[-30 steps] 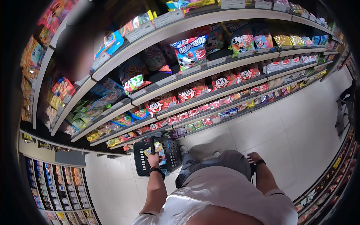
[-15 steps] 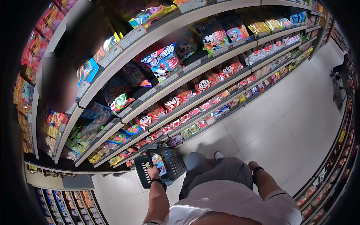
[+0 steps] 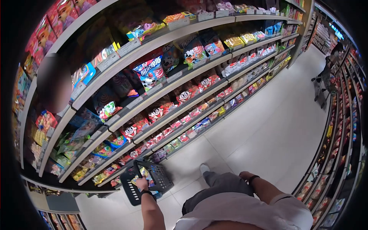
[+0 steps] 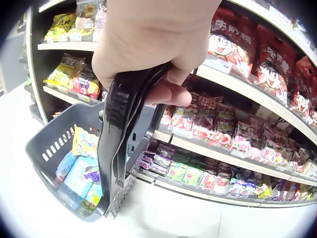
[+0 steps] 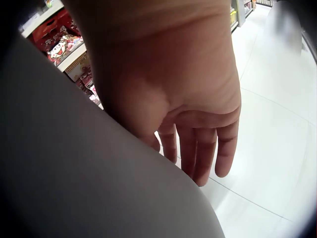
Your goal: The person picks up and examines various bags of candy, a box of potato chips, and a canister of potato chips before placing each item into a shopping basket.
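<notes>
My left hand (image 4: 153, 39) grips the black handles (image 4: 116, 124) of a dark grey shopping basket (image 3: 165, 177), fingers curled round them. Several colourful snack packets lie inside the basket; a yellow packet (image 4: 85, 142) and a light blue packet (image 4: 81, 174) show in the left wrist view. The basket hangs at my left, close beside the lower shelves. My right hand (image 5: 183, 94) hangs by my right thigh with loose fingers and holds nothing. In the head view that right hand (image 3: 245, 176) is beside the grey shorts (image 3: 218, 191).
Long shelves of bagged sweets run along the left, with red bags (image 3: 186, 96) and a blue bag (image 3: 150, 73) at the front. More shelves (image 3: 337, 153) line the right side. Up the aisle at the right stands a dark cart (image 3: 324, 82). Pale tiled floor (image 3: 264, 126) lies between.
The view has turned and moved along the aisle, so more of its far end and the cart show. The basket travels along in my left hand; my right hand still hangs by the thigh.
</notes>
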Motion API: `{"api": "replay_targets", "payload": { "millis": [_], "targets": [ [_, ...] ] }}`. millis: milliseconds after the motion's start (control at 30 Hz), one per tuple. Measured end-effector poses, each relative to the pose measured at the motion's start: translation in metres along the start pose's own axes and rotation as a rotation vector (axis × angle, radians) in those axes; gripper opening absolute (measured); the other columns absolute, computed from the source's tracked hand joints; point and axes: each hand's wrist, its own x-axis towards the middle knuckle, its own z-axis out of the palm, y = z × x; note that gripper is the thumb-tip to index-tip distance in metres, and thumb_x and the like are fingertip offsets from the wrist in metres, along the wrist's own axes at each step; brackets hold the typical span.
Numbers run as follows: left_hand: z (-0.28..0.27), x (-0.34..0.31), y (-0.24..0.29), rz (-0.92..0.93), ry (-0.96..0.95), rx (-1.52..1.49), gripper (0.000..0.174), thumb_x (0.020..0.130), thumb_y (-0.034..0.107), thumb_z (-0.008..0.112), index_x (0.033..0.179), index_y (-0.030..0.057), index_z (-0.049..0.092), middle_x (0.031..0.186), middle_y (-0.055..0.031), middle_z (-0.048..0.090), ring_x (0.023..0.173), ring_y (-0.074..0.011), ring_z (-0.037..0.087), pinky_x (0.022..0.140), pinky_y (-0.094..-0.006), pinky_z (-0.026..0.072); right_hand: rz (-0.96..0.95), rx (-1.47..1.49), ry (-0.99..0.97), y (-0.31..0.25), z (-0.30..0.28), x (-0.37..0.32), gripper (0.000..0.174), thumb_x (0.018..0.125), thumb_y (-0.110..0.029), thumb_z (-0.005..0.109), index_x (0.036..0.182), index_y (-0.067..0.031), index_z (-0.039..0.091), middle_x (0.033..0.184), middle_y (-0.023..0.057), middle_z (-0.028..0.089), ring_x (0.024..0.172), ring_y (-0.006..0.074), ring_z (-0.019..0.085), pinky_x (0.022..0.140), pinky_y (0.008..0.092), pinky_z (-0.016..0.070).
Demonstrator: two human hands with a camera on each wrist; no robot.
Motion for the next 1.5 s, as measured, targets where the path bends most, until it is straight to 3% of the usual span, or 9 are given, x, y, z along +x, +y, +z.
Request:
{"api": "replay_targets", "payload": {
  "millis": [33,233,333,567,767,900,967,1067,1500],
  "targets": [
    [-0.004,-0.006,0.009,-0.11,-0.047,0.081,0.048,0.084,0.038,0.073,0.08,-0.0094,0.07,0.079,-0.0265,0.071,0.081,-0.0415,0.071,0.073,-0.0473,0.0521,-0.015,0.002,-0.014,0.023,0.011,0.005,0.043,0.084,-0.036,0.066,0.117,-0.0082,0.069,0.107,0.0122,0.071,0.091,0.0279,0.07,0.071,0.0407,0.0581],
    [-0.007,-0.031,0.032,0.019,0.089,0.089,0.04,0.081,0.027,0.069,0.086,-0.0129,0.068,0.079,-0.0273,0.07,0.082,-0.0414,0.071,0.074,-0.0464,0.0533,0.163,0.241,-0.002,0.125,0.037,-0.061,0.041,0.087,-0.035,0.062,0.12,-0.0103,0.067,0.111,0.0112,0.07,0.089,0.0283,0.069,0.072,0.0448,0.0576],
    [-0.004,-0.032,0.029,-0.117,-0.049,-0.05,0.029,0.079,0.016,0.06,0.086,-0.0117,0.066,0.072,-0.0176,0.067,0.055,-0.0297,0.064,0.048,-0.0409,0.0446,0.204,0.402,-0.044,0.18,0.041,-0.081,0.042,0.083,-0.044,0.061,0.115,-0.0167,0.066,0.108,0.0098,0.068,0.093,0.0267,0.062,0.072,0.0441,0.0504],
    [0.006,-0.088,0.055,-0.159,-0.125,-0.089,0.025,0.074,0.011,0.062,0.08,-0.0131,0.065,0.074,-0.0214,0.068,0.068,-0.0339,0.07,0.061,-0.043,0.0522,0.271,0.454,-0.007,0.218,0.035,-0.105,0.043,0.09,-0.041,0.055,0.12,-0.0128,0.066,0.112,0.01,0.071,0.092,0.0263,0.068,0.081,0.0472,0.0543],
    [0.032,-0.15,0.11,-0.25,-0.191,-0.097,0.023,0.072,0.013,0.068,0.076,-0.0101,0.066,0.07,-0.0177,0.068,0.064,-0.0274,0.069,0.058,-0.04,0.0496,0.339,0.597,-0.085,0.202,-0.028,-0.11,0.053,0.091,-0.051,0.049,0.126,-0.014,0.063,0.13,0.0102,0.064,0.104,0.0301,0.06,0.088,0.0475,0.0444],
    [0.077,-0.184,0.163,-0.17,-0.198,-0.043,0.028,0.077,0.019,0.072,0.077,-0.009,0.071,0.069,-0.0194,0.07,0.065,-0.0287,0.07,0.061,-0.0394,0.05,0.521,0.809,-0.027,0.189,-0.096,-0.117,0.042,0.096,-0.037,0.054,0.13,-0.0126,0.062,0.128,0.0076,0.066,0.107,0.0252,0.062,0.09,0.0441,0.0467],
    [0.103,-0.196,0.189,-0.171,-0.191,-0.038,0.035,0.08,0.026,0.074,0.079,-0.0089,0.071,0.069,-0.0207,0.069,0.066,-0.0318,0.07,0.064,-0.0414,0.0497,0.246,1.116,-0.114,0.218,-0.121,-0.101,0.051,0.097,-0.044,0.054,0.138,-0.0141,0.056,0.136,0.0066,0.062,0.112,0.0248,0.061,0.091,0.0429,0.0465],
    [0.132,-0.233,0.238,-0.203,-0.189,-0.071,0.037,0.08,0.028,0.075,0.077,-0.0084,0.07,0.071,-0.0205,0.07,0.07,-0.0317,0.07,0.066,-0.0417,0.0488,-0.022,1.058,-0.085,0.223,-0.173,-0.115,0.059,0.095,-0.054,0.053,0.134,-0.0102,0.058,0.131,0.0122,0.064,0.116,0.0274,0.06,0.094,0.0407,0.0468],
    [0.212,-0.368,0.389,-0.104,-0.189,-0.054,0.031,0.085,0.025,0.074,0.087,-0.0053,0.072,0.076,-0.0178,0.072,0.074,-0.0264,0.072,0.07,-0.0378,0.0529,0.138,0.807,-0.277,0.244,-0.313,-0.046,0.06,0.094,-0.054,0.056,0.134,-0.0093,0.058,0.131,0.0119,0.064,0.114,0.0272,0.06,0.094,0.0388,0.0476]
  ]
}}
